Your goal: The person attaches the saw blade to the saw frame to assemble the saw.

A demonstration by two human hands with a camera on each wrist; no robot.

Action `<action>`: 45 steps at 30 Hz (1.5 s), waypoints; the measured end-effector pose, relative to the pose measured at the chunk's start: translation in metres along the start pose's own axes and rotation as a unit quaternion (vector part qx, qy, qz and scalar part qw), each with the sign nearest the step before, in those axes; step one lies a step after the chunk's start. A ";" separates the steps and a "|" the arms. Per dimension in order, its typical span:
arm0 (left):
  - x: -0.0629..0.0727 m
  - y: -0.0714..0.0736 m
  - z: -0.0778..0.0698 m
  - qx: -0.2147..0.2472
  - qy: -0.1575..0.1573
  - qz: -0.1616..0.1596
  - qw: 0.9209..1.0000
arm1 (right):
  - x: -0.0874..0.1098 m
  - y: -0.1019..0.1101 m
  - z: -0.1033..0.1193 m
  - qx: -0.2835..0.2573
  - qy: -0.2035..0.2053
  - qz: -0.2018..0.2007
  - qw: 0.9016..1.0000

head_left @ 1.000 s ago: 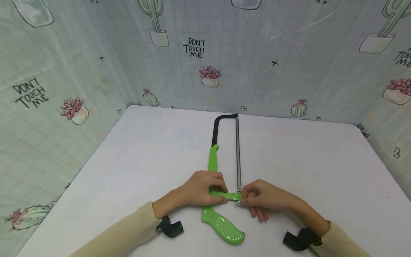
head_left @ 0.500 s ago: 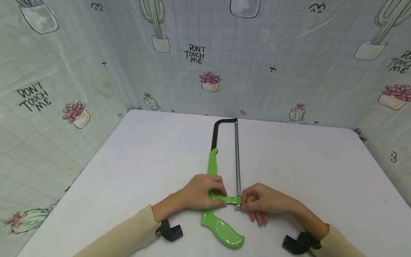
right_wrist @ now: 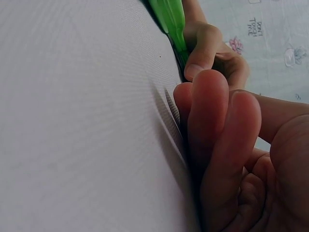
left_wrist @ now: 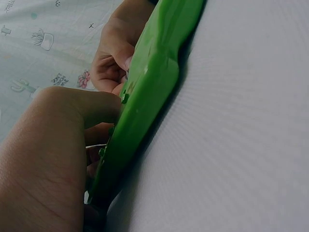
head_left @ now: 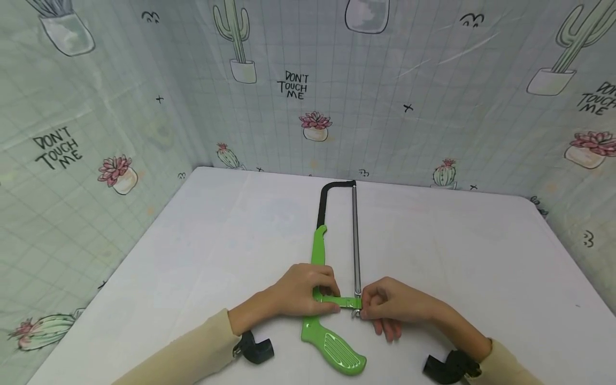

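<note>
A hacksaw point(head_left: 318, 246) lies flat on the white table, its green grip towards me and its black front frame pointing away. Along its right side runs the grey blade point(head_left: 356, 240), fixed at both ends. My left hand point(head_left: 305, 290) grips the green frame where the short crosspiece branches off, thumb on the near side. At the blade's near end, a small metal wing nut point(head_left: 356, 314) sticks out below the crosspiece. My right hand point(head_left: 397, 302) pinches at this wing nut with thumb and forefinger, other fingers loosely bent. In the left wrist view, the green frame point(left_wrist: 149, 87) partly hides the right hand.
The white table point(head_left: 250, 214) extends around the saw. Behind it and at the left hangs a cloth point(head_left: 361, 80) printed with cacti and words. Black camera mounts point(head_left: 257, 347) sit on both wrists, low over the table near the sleeves.
The head view has tilted up slightly, so everything sits lower in it. Both hands keep their places on the hacksaw, and the wing nut's angle looks slightly different.
</note>
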State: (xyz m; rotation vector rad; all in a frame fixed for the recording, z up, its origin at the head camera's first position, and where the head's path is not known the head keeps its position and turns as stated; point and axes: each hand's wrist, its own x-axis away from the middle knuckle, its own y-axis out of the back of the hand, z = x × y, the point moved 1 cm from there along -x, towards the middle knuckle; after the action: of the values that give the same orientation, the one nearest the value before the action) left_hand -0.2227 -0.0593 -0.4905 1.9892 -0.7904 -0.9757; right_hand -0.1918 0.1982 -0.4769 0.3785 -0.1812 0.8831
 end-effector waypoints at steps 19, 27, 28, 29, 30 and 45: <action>-0.001 0.000 -0.001 0.001 -0.010 -0.010 1.000 | 0.001 0.002 -0.002 0.002 0.010 0.005 1.000; -0.001 0.000 -0.001 0.001 -0.009 -0.009 1.000 | 0.002 0.001 0.002 -0.005 0.009 0.006 1.000; -0.001 0.000 -0.001 0.001 -0.007 -0.008 1.000 | 0.002 0.001 0.002 -0.006 0.008 0.006 1.000; -0.001 0.000 -0.001 0.001 -0.006 -0.007 1.000 | 0.002 0.001 0.001 -0.007 0.008 0.005 1.000; -0.001 0.000 -0.001 0.003 -0.005 -0.005 1.000 | 0.002 0.001 0.001 -0.007 0.009 0.005 1.000; 0.000 0.001 -0.001 -0.005 -0.006 -0.001 1.000 | 0.000 0.000 -0.001 0.010 0.005 -0.006 1.000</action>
State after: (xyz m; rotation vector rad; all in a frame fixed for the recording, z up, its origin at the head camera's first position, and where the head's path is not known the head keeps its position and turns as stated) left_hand -0.2222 -0.0595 -0.4894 1.9767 -0.7883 -0.9909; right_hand -0.1920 0.1984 -0.4779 0.3932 -0.1612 0.8750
